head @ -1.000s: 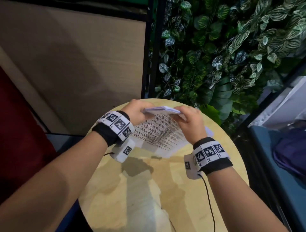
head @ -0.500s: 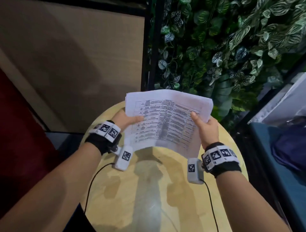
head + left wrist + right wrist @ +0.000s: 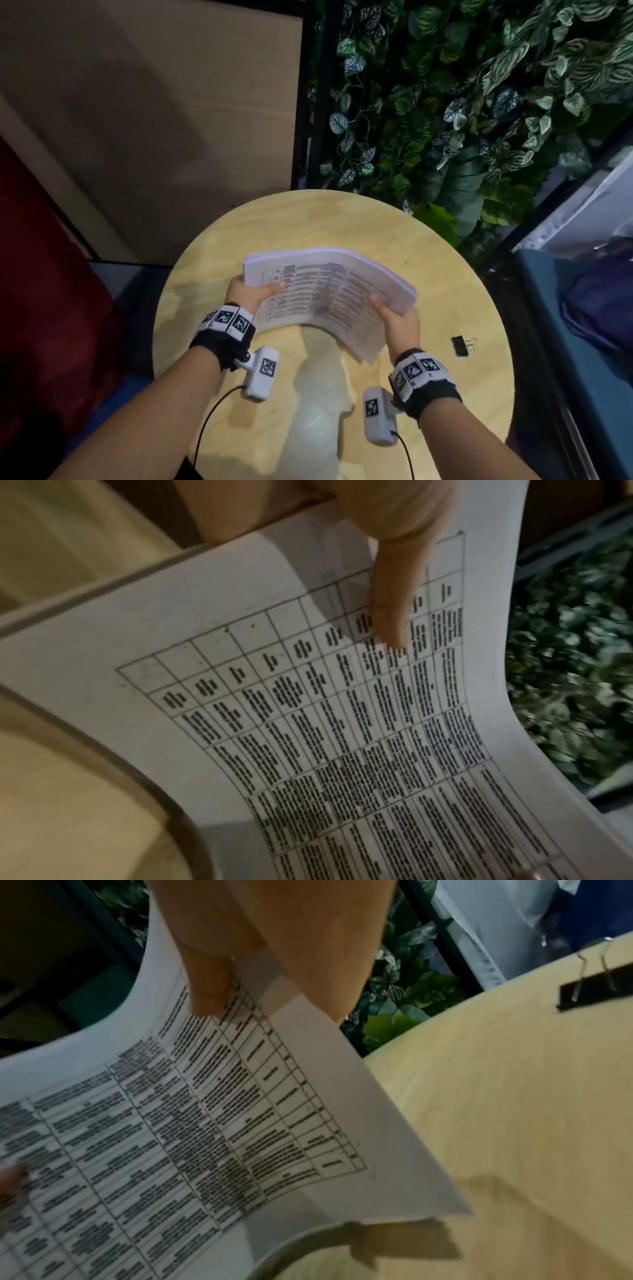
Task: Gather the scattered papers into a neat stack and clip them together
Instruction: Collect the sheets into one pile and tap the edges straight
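Pinching the paper stack's [image 3: 329,291] nine-o'clock edge, the left hand [image 3: 251,294] lays its thumb on top; the right hand [image 3: 399,320] grips the three-o'clock edge likewise. Held above the round table [image 3: 394,233], the light, floppy sheets bow upward and could slide apart, so edge grips suit. A binder clip [image 3: 460,345] lies at three o'clock.

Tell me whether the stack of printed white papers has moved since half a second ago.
Yes. The stack of printed white papers has tipped from upright to nearly flat, its top edge sinking from the leafy green wall onto the round wooden table.
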Demonstrator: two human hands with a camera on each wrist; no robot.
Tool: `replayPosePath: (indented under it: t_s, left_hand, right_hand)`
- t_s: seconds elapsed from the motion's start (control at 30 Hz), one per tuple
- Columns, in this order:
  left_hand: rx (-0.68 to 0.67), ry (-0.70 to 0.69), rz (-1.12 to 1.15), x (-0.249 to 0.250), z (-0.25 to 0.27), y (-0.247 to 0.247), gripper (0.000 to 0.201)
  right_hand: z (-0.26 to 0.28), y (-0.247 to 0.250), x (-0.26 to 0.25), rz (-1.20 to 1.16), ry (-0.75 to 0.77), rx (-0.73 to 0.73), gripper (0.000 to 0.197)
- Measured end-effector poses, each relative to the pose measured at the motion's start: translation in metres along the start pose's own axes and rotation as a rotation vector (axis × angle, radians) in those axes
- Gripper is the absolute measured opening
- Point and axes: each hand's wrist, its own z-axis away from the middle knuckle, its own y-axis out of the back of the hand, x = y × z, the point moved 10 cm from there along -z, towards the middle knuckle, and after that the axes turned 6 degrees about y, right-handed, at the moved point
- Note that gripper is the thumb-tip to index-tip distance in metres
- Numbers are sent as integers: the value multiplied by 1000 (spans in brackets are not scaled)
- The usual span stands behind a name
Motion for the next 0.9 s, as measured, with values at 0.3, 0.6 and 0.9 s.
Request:
replayPosePath:
  t_s: [0.3, 0.6, 0.9]
  left_hand:
    - [-63, -25, -79, -6, -11, 3, 38]
    - [182, -313, -289, 51, -11, 34, 115]
    - [-296, -752, -517, 162, 76, -86, 27]
  right_hand:
    - [-6, -2, -6, 1, 59, -65, 27]
    - [-25, -11, -104, 440, 339, -164, 7]
    - [21, -92, -251, 1012, 1150, -305, 18]
